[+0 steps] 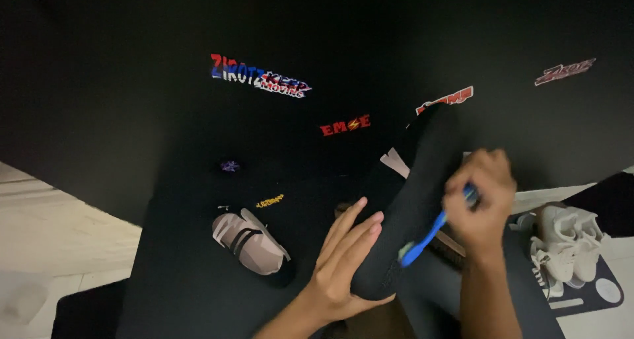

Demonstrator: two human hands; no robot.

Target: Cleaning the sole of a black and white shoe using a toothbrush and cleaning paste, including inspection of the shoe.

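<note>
At the bottom edge, nearest the camera, the left hand (pixel 343 263) cups the near end of a black shoe (pixel 409 207) from the left, palm under it, fingers stretched flat up along its side — holding it, not gripping tight. Shoe lies tilted, running from bottom centre up & to the right, sole side toward the camera.

Just to the right, the right hand (pixel 485 200) is curled closed round the handle of a blue toothbrush (pixel 429 236). Brush slants down-left from the fist; its head, w/ pale bristles, sits against the shoe's dark surface near the lower end. Can't tell how hard it presses.

Left of the hands, a pinkish-grey shoe w/ dark straps (pixel 251 243) lies on its own on the black mat (pixel 165 260), apart from both hands.

Far right, a pair of white sneakers (pixel 568 240) stands on a small dark pad, close to the right forearm but not touching.

Further back, the black surface carries several coloured stickers (pixel 261 76), red, white & blue. Pale floor (pixel 59 226) shows at left beyond the black edge.
</note>
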